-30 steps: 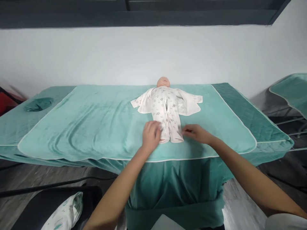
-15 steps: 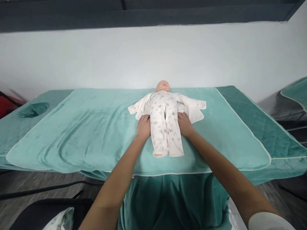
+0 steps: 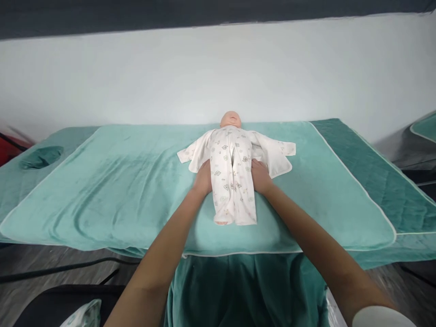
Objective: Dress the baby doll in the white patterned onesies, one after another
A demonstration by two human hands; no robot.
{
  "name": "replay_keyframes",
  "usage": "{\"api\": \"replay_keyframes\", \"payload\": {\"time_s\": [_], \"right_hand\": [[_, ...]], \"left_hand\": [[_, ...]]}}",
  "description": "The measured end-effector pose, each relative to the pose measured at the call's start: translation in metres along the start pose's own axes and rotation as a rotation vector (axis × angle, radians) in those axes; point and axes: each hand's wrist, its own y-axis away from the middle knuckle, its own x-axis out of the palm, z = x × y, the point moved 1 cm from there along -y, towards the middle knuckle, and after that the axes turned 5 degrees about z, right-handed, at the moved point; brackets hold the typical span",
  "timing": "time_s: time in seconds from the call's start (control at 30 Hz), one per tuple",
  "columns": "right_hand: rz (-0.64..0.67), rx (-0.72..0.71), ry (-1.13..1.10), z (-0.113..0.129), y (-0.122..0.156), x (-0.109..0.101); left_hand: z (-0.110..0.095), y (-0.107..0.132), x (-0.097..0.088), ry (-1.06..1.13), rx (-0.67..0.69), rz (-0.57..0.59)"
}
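A baby doll [image 3: 232,181] in a white patterned sleepsuit lies on its back, head [image 3: 230,119] toward the wall, on a light teal towel [image 3: 119,190]. My left hand [image 3: 203,178] is pressed against the doll's left side at the waist. My right hand [image 3: 260,176] is against the other side. The fingers of both hands curl round the torso, partly tucked under the open white jacket flaps [image 3: 275,156] spread to either side. The doll's legs point toward me, feet together.
The towel covers a table with a darker quilted teal cover [image 3: 361,154] set against a white wall. A dark green bundled cloth [image 3: 41,156] lies at the far left. A patterned cloth [image 3: 83,314] rests on a black surface at the bottom left.
Both hands moved from the doll's feet up to its waist and closed on its sides. The view shifted closer and slightly down.
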Motion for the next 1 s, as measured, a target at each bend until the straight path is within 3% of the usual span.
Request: {"api": "replay_keyframes", "payload": {"time_s": [0.33, 0.63, 0.83, 1.0], "right_hand": [[0.011, 0.094, 0.011, 0.017, -0.016, -0.005], [-0.037, -0.073, -0.190, 0.008, -0.001, 0.001], [-0.080, -0.048, -0.156, 0.007, -0.003, 0.005], [-0.106, 0.025, -0.090, 0.010, -0.005, 0.001]], "left_hand": [[-0.008, -0.004, -0.009, 0.159, -0.069, 0.003], [-0.005, -0.005, -0.007, 0.055, -0.081, -0.021], [-0.001, -0.003, -0.003, -0.051, -0.114, -0.113], [-0.006, 0.003, -0.007, -0.212, -0.114, -0.124]]}}
